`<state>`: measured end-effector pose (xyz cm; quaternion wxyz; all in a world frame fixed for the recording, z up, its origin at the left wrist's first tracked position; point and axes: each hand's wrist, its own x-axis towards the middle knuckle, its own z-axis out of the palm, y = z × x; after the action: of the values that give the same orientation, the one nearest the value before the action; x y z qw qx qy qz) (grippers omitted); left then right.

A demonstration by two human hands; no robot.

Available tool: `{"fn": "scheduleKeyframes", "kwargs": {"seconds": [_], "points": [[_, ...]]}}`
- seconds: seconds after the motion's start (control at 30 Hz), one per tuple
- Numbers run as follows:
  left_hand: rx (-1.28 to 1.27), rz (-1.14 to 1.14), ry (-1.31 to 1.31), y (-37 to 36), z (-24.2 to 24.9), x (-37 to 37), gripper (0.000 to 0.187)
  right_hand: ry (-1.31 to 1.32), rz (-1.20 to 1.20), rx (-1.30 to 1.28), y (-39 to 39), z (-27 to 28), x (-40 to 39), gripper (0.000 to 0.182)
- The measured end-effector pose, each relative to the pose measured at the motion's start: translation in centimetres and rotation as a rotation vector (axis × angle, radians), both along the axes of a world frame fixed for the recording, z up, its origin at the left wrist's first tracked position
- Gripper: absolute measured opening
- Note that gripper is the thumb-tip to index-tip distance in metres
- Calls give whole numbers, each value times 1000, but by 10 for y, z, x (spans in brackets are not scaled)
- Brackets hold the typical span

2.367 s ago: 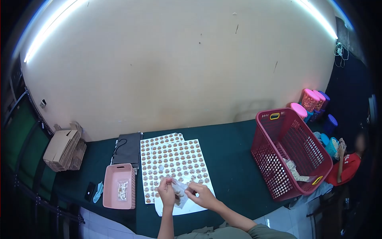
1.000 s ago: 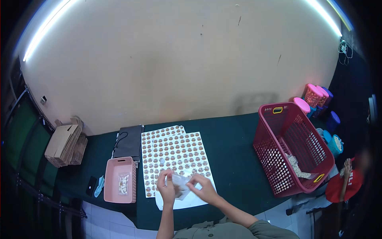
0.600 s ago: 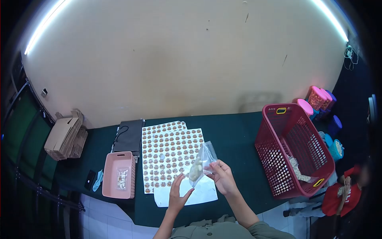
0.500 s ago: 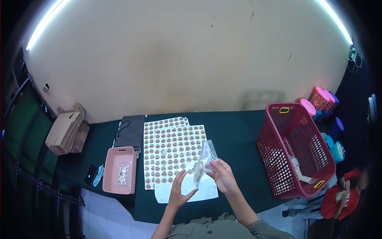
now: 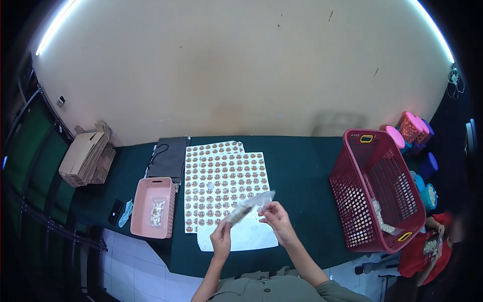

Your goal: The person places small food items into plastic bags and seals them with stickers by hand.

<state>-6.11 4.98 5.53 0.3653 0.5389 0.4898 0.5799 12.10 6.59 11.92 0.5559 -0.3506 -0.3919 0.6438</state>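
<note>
A clear plastic packet (image 5: 246, 207) hangs tilted above the sticker sheets, its contents too blurred to name. My left hand (image 5: 220, 240) pinches the packet's lower left end. Close to its upper right end is my right hand (image 5: 277, 221), thumb and fingers pressed together on something small and see-through that I cannot make out. Beneath them, two overlapping white sheets (image 5: 236, 242) carry rows of round brown stickers. A similar packet with pale pieces (image 5: 157, 212) lies in the pink basket (image 5: 172, 214) at the left.
On the green-covered table (image 5: 302, 166) are a black folder (image 5: 170, 157), folded cardboard (image 5: 83, 156), a phone (image 5: 115, 212), a blue mask (image 5: 126, 213) and a large maroon basket (image 5: 354, 189) holding packets. Lidded tubs (image 5: 411, 127) stand at the right, near a person in red (image 5: 432, 259).
My left hand has closed on the packet's lower end. The packet has tipped from nearly upright to a flatter slant, and my right hand has shifted to its upper end.
</note>
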Motion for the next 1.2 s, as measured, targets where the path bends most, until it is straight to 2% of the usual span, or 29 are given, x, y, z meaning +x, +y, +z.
{"fn": "scheduleKeyframes", "kwargs": {"seconds": [0.07, 0.13, 0.17, 0.23, 0.3, 0.37, 0.5, 0.57, 0.63, 0.7, 0.73, 0.77, 0.87, 0.93, 1.0, 1.03, 1.1, 1.17, 1.2], "points": [[-153, -39, -341, 0, -3, -1, 27, -99, -7, 10, -4, -12, -12, 33], [-221, -99, -320, -2, -2, -1, 26, -278, 39, 11, -7, -27, -25, 47], [-290, -151, -300, -4, -3, -2, 26, -385, 96, 15, -6, -36, -29, 47], [-306, -209, -313, -9, 0, 1, 28, -300, 121, -25, -7, -39, -34, 41], [-334, -276, -570, -13, 7, 6, 32, -257, 88, 16, -5, -42, -37, 38], [-330, -335, -627, -17, 10, 7, 34, -211, 36, 61, -5, -47, -39, 35], [-421, -232, -608, -17, 15, 6, 27, -332, 91, 77, -8, -46, -37, 31], [-459, -125, -605, -15, -2, -7, 26, -583, 293, 112, -8, -40, -31, 31], [-413, 46, -645, -8, -6, -29, 24, -504, 276, 175, -10, -45, -25, 35], [-284, 140, -652, 2, -15, -74, 24, -516, 255, 96, -9, -40, -7, 40], [-185, 159, -759, 10, -21, -99, 26, -565, 237, 107, -5, -43, 6, 39], [-177, 159, -774, 10, -13, -123, 29, -572, 206, 110, 0, -48, 20, 37], [-171, 243, -898, 25, -40, -217, 46, -514, 50, 75, 10, -58, 63, 25], [-192, 252, -897, 25, -47, -244, 52, -501, -41, 60, 9, -36, 90, 20], [-354, 494, -937, 24, -52, -255, 60, -457, -115, 25, 10, -3, 121, 17], [-357, 485, -933, 22, -56, -248, 60, -443, -155, 11, 10, 20, 138, 16], [-419, 501, -605, 12, -70, -221, 60, -610, -329, 236, 15, 66, 176, 14], [-435, 366, -735, 14, -108, -208, 57, -603, -540, 299, 24, 107, 213, 12], [-468, 312, -711, 15, -116, -194, 54, -625, -620, 369, 33, 120, 233, 12]]}}
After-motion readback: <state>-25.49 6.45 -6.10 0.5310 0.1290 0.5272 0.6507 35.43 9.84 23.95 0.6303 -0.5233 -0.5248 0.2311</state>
